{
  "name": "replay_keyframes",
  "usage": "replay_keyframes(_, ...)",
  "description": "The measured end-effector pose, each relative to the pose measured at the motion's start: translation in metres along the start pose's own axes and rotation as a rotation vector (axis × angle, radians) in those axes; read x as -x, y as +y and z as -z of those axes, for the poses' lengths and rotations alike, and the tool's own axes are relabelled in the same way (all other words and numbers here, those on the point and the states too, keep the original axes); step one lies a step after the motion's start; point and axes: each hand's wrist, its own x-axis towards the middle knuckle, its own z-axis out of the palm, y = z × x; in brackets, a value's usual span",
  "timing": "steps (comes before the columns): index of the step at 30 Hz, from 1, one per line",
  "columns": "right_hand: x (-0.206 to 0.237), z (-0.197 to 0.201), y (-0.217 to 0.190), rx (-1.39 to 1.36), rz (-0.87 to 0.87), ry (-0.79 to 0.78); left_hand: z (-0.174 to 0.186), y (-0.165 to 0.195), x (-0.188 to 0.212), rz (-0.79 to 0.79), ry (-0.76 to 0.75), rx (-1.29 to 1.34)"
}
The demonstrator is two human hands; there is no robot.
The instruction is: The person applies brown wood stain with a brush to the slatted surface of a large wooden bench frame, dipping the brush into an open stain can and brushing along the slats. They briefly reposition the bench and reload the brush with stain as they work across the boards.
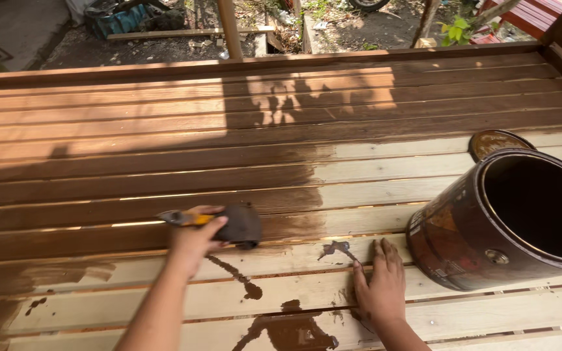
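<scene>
the left hand (193, 242) grips a stain-soaked roller (240, 225) by its yellow handle, pressing it on the slatted wooden deck (359, 188) at the edge of the dark stained area. the right hand (380, 287) rests flat on a bare pale slat beside brown drips (294, 331). at the right stands an open stain can (508, 221), its lid (495, 142) lying just beyond.

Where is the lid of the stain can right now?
The lid lies flat on the bare planks at far right, just behind the open can.
</scene>
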Motion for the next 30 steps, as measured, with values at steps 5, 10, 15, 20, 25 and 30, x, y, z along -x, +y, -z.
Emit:
replay_keyframes(5, 0.000, -0.002, -0.016, 0.156, -0.080, -0.052, -0.051, -0.030, -0.017, 0.080, -0.029, 0.049)
replay_keyframes(10, 0.002, 0.006, -0.024, 0.169, -0.089, -0.087, -0.045, -0.013, -0.025, 0.122, -0.034, -0.116)
replay_keyframes(15, 0.002, 0.010, -0.028, 0.171, -0.085, -0.066, -0.037, -0.016, -0.020, 0.175, 0.072, -0.002)
replay_keyframes(20, 0.002, 0.010, -0.026, 0.156, -0.086, -0.070, -0.104, -0.059, -0.032, 0.083, -0.070, 0.050)
replay_keyframes(25, 0.003, 0.008, -0.024, 0.144, -0.070, -0.051, 0.044, -0.032, -0.021, 0.101, 0.107, -0.041)
replay_keyframes(30, 0.004, 0.006, -0.024, 0.106, -0.048, -0.021, 0.082, -0.030, -0.005, 0.080, 0.105, 0.023)
